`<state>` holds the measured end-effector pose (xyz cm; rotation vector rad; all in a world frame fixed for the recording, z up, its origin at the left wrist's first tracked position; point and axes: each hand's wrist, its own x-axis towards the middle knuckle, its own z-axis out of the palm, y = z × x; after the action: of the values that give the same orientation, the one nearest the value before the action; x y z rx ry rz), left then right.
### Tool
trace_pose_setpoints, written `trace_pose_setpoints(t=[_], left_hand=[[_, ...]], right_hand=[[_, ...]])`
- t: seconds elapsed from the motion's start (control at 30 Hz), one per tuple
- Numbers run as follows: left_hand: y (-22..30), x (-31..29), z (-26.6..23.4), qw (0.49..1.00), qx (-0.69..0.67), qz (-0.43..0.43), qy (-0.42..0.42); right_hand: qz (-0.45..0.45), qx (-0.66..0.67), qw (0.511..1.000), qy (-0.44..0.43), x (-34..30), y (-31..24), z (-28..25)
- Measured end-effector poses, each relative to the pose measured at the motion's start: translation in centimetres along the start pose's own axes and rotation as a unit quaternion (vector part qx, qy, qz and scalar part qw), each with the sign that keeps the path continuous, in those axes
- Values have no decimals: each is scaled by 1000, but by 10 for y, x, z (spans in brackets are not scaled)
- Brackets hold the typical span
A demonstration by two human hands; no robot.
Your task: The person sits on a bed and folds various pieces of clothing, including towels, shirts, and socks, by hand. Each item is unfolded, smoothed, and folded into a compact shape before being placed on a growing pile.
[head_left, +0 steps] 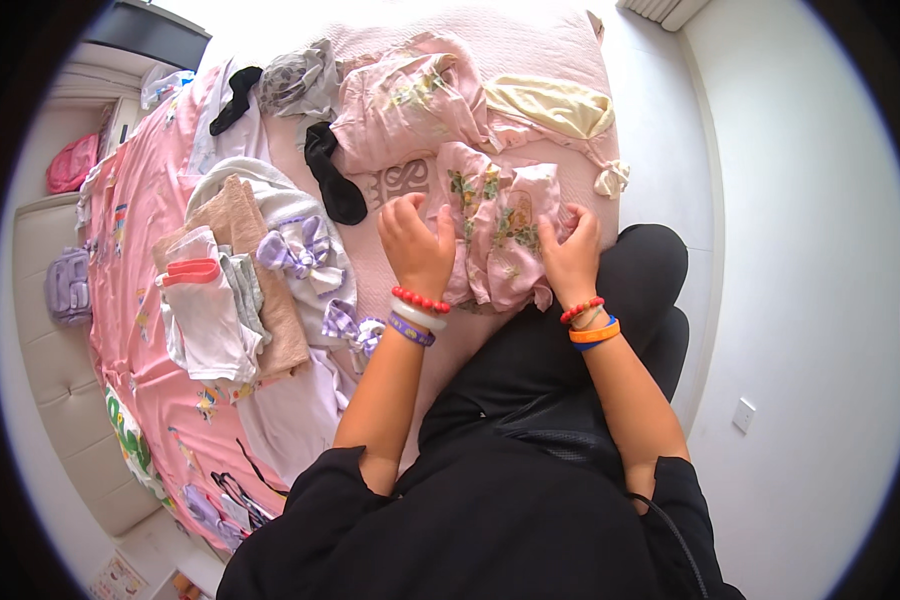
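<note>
A pink printed garment (502,215) lies rumpled on the pink bedspread in front of my lap, in uneven folds. My left hand (415,245) is at its left side, fingers loosely bent and thumb apart, with nothing visible in it. At the right edge of the cloth is my right hand (573,255), its thumb spread from the fingers and resting at the fabric; no grip shows. Beyond it lies a larger pink garment (415,100) with a printed front. A black sock (332,175) stretches out to the left of these clothes.
To the left sit a pile of folded clothes (210,310) and purple checked bows (305,250). Farther back are another black sock (236,100), a grey patterned cloth (305,80) and a cream cloth (555,103). A white wall (800,200) stands at the right.
</note>
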<state>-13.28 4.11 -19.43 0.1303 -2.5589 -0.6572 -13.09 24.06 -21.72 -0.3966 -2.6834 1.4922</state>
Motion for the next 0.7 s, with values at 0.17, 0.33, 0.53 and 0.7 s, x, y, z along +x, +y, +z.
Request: trace_pose_setpoints(t=[0.17,0.33,0.53,0.7], left_hand=[[30,-19,11,994,38,-5,-97],[16,-13,29,991,13,-68,-118],[-80,0,1,632,-693,-295,-182],[-52,19,-36,533,-747,-337,-208]], right_hand=[[-58,-60,996,14,-4,-39,13],[-39,-25,999,0,14,-10,19],[282,557,780,-48,34,9,-22],[328,608,720,-59,39,24,-35]])
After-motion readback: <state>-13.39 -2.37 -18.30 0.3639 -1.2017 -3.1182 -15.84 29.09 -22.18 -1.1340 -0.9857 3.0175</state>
